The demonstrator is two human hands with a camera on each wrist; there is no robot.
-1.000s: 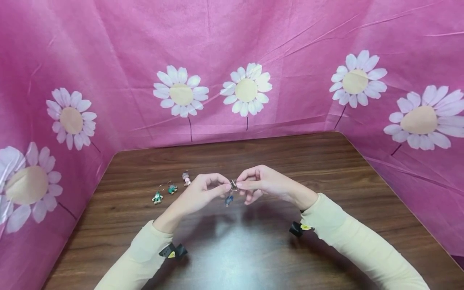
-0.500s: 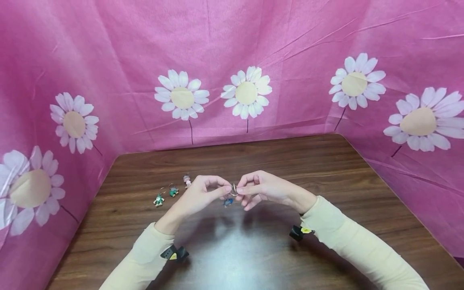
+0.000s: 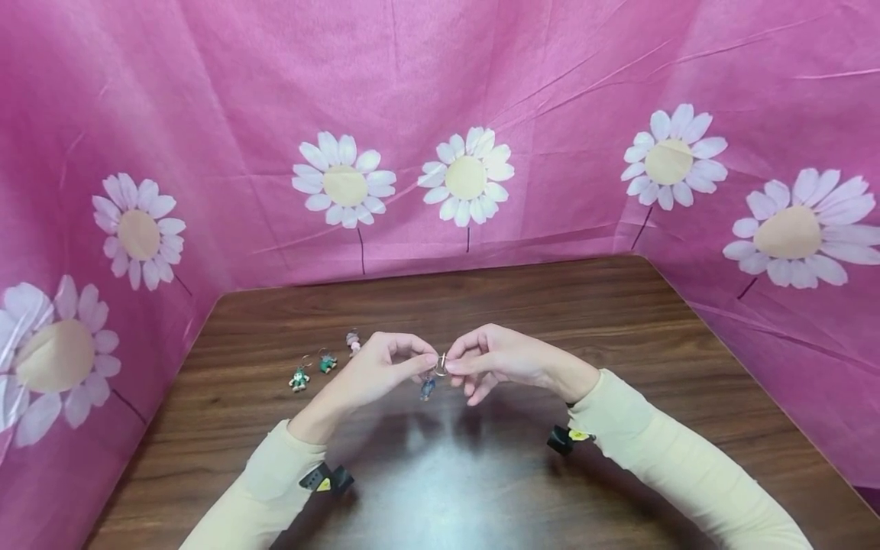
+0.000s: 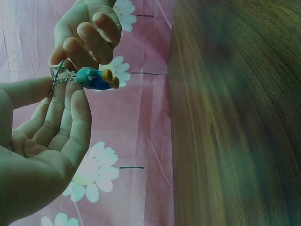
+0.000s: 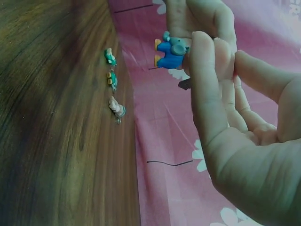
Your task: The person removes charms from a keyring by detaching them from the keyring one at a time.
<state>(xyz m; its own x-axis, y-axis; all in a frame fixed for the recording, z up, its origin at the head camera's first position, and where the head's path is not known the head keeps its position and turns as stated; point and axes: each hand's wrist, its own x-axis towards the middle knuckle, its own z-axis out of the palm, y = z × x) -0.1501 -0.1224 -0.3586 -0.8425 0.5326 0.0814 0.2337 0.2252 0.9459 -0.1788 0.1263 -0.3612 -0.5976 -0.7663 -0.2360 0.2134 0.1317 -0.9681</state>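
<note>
Between my hands, above the table, is a keychain with a small blue figure (image 3: 427,389) hanging from its metal ring (image 3: 441,365). My left hand (image 3: 376,372) pinches one side of the ring between thumb and index finger. On the opposite side, thumb and forefinger of my right hand (image 3: 507,360) pinch it too. In the left wrist view the figure (image 4: 96,78) shows a grey-blue head, blue body and yellow feet, joined to the ring by a short chain (image 4: 65,79). A small dark piece (image 5: 185,84) peeks out beside the fingers in the right wrist view.
Left of my left hand, three more keychains lie on the wooden table (image 3: 584,305): a green-and-white figure (image 3: 299,379), a green one (image 3: 328,362) and a pinkish one (image 3: 354,343). A pink curtain (image 3: 412,76) with daisies surrounds the table's back and sides.
The blue figure has swung and turned, now hanging slightly lower and further left. The ring has turned between my fingertips. Both hands keep their pinch at nearly the same place.
</note>
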